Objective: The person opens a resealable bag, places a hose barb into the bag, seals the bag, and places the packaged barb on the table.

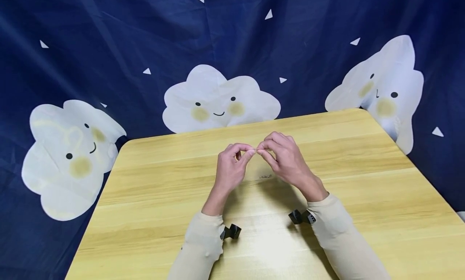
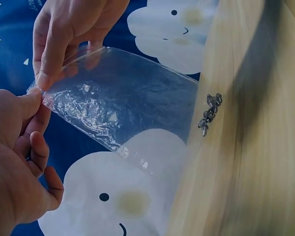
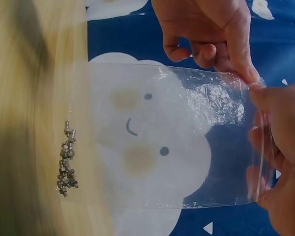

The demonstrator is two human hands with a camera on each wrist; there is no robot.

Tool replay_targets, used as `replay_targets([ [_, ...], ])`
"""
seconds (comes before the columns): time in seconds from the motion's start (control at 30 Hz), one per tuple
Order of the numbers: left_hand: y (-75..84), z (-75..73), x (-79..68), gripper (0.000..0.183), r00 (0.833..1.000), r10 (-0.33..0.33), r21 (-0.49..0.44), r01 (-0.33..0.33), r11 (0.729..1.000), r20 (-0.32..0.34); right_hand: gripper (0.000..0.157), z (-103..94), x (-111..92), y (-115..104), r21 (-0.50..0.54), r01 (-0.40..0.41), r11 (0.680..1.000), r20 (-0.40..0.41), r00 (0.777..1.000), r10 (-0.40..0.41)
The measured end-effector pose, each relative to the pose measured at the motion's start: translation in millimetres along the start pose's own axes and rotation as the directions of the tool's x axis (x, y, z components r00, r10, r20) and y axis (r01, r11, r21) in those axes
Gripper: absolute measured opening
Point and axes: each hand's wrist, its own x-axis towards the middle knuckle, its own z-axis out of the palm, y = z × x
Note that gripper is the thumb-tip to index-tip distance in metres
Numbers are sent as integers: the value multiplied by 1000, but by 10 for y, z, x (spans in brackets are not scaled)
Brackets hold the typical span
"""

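Observation:
A clear plastic zip bag [image 3: 187, 147] hangs between my two hands, with several small metal screws [image 3: 67, 167] gathered along its bottom edge. My left hand [image 1: 231, 167] pinches the bag's top corner between thumb and index finger; its other fingers are curled. Close beside it, my right hand [image 1: 288, 161] grips the same top edge, thumb in front and fingers behind the plastic. The fingertips of both hands meet at that corner. In the left wrist view the transparent bag [image 2: 132, 93] shows wrinkles near the pinched corner. From the head, the screws [image 1: 265, 176] appear just below the hands.
A light wood-grain table [image 1: 152, 199] spreads beneath both forearms. Behind it hangs a dark blue curtain [image 1: 120, 38] printed with white smiling clouds [image 1: 218, 94] and small triangles. Black camera mounts [image 1: 232, 231] stick out from both beige sleeves [image 1: 338, 223].

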Motion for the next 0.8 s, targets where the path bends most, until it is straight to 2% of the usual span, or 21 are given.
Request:
replay_targets([
  [0.1,-7,2,12,17,1000,13,6,-13,1000,-1,7,-26,3,26,-30,9,1000,26,1000,-8],
  [0.37,-16,-83,39,15,996,-24,-45,20,999,-88,10,-174,-2,145,-105,-17,994,64,998,23],
  [0.57,-33,-151,49,16,991,-28,-58,21,998,-129,9,-283,-12,190,-115,-39,993,77,996,48],
  [0.8,-58,-204,66,16,991,-46,-80,36,996,-126,9,-365,-10,214,-137,-61,989,93,993,74],
])
